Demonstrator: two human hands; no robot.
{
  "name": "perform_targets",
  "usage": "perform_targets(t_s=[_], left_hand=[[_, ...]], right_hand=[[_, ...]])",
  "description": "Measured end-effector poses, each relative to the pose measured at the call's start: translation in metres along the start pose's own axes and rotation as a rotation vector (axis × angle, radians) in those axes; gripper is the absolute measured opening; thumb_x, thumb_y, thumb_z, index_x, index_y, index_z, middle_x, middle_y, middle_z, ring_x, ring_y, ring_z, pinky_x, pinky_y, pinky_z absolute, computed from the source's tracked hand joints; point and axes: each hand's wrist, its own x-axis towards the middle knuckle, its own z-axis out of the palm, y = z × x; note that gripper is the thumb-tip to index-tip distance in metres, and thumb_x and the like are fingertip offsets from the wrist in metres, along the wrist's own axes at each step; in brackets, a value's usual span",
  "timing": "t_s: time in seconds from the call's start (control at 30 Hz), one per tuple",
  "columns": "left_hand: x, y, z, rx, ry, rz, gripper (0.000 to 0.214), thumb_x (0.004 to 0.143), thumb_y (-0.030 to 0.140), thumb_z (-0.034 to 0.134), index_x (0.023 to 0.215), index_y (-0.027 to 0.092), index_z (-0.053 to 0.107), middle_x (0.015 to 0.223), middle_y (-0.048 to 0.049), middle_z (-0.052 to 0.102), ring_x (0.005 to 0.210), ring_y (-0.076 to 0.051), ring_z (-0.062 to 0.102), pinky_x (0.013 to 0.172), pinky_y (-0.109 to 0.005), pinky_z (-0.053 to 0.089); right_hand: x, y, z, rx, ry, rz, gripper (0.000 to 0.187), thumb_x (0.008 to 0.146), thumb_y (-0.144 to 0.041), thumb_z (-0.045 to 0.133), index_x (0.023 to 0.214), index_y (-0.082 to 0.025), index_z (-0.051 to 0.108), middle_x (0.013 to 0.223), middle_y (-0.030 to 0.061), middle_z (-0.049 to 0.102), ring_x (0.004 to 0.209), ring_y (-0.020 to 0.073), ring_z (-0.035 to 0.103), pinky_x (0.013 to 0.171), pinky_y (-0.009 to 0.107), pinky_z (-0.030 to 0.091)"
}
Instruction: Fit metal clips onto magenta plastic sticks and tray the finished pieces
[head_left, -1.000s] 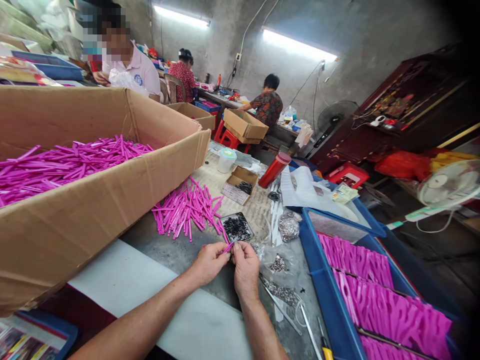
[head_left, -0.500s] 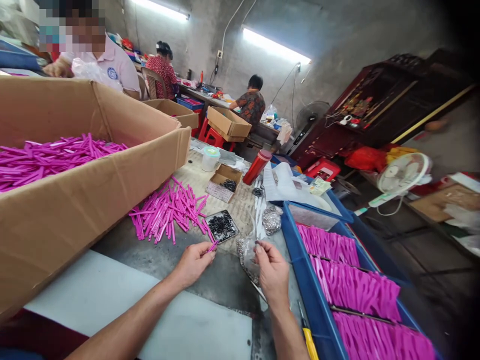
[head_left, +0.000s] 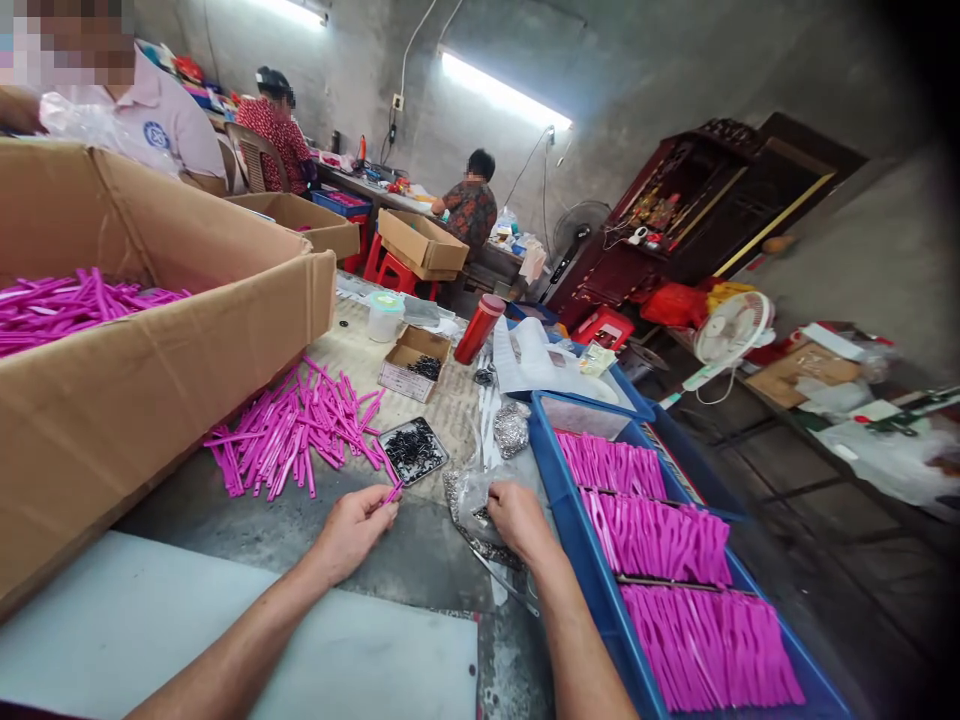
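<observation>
My left hand (head_left: pixel 357 530) is closed around a slim magenta plastic strip (head_left: pixel 393 491), whose end pokes out past the thumb and forefinger. It is beside a small tray (head_left: pixel 414 450) of tiny black parts. My right hand (head_left: pixel 519 518) reaches down over an open clear plastic bag (head_left: pixel 472 490) of small shiny metal pieces. Its fingers are drawn together, with the tips hidden at the bag, so what they pinch cannot be seen. Tweezers or a similar thin metal tool (head_left: pixel 501 575) lie below the bag. A loose pile of magenta strips (head_left: pixel 300 430) spreads behind my left hand.
A large cardboard box (head_left: pixel 172 370) of magenta strips stands at left. At right, a blue crate (head_left: pixel 574 545) holds rows of them. Farther back are a small carton (head_left: pixel 397 376), a red flask (head_left: pixel 480 328) and a lidded tub (head_left: pixel 385 318). Several people sit beyond.
My right hand has turned over and lowered its fingers to the bag of metal pieces. My left hand keeps its grip on the strip. The view has swung to the right.
</observation>
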Motion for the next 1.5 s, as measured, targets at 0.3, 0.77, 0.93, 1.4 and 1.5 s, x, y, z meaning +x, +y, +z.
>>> perform_targets(t_s=[0.3,0.77,0.93,1.4,1.5], left_hand=[[0.001,0.001,0.000,-0.006,0.007,0.008,0.018,0.071,0.031,0.043,0.069,0.015,0.050,0.052,0.0059,0.039,0.038,-0.006,0.030,0.035,-0.016,0.023],[0.000,0.001,0.000,-0.017,0.015,0.003,0.019,0.070,0.031,0.043,0.073,0.014,0.051,0.051,0.0058,0.038,0.038,-0.006,0.029,0.034,-0.016,0.023],[0.000,0.001,0.000,0.002,0.029,0.007,0.019,0.070,0.030,0.043,0.071,0.014,0.053,0.051,0.0054,0.040,0.039,-0.007,0.032,0.035,-0.016,0.024],[-0.003,0.007,0.001,0.021,0.021,0.036,0.016,0.071,0.027,0.043,0.068,0.014,0.051,0.052,0.0052,0.041,0.040,-0.006,0.033,0.037,-0.016,0.025],[-0.003,0.006,0.001,0.027,0.018,0.040,0.015,0.072,0.026,0.042,0.067,0.014,0.050,0.051,0.0056,0.040,0.040,-0.007,0.033,0.038,-0.017,0.025]], right_hand=[[0.007,0.000,0.005,-0.055,-0.057,0.011,0.021,0.065,-0.012,0.045,0.070,-0.013,0.065,0.071,0.0133,0.065,0.064,0.0204,0.059,0.049,0.024,0.031],[-0.005,0.003,-0.005,0.055,0.006,-0.065,0.023,0.073,-0.012,0.035,0.070,-0.015,0.058,0.071,0.0060,0.062,0.068,0.0168,0.054,0.057,0.023,0.031],[-0.012,0.005,-0.012,0.202,0.101,-0.095,0.019,0.075,-0.017,0.035,0.068,-0.016,0.053,0.068,0.0027,0.056,0.068,0.0159,0.051,0.060,0.024,0.033],[-0.058,-0.042,0.021,0.262,-0.144,-0.216,0.018,0.075,-0.009,0.041,0.076,-0.015,0.058,0.075,0.0052,0.058,0.074,0.0157,0.053,0.065,0.022,0.036],[-0.055,-0.040,0.026,0.218,-0.161,-0.212,0.018,0.077,-0.010,0.041,0.077,-0.016,0.058,0.076,0.0053,0.059,0.075,0.0162,0.054,0.065,0.021,0.036]])
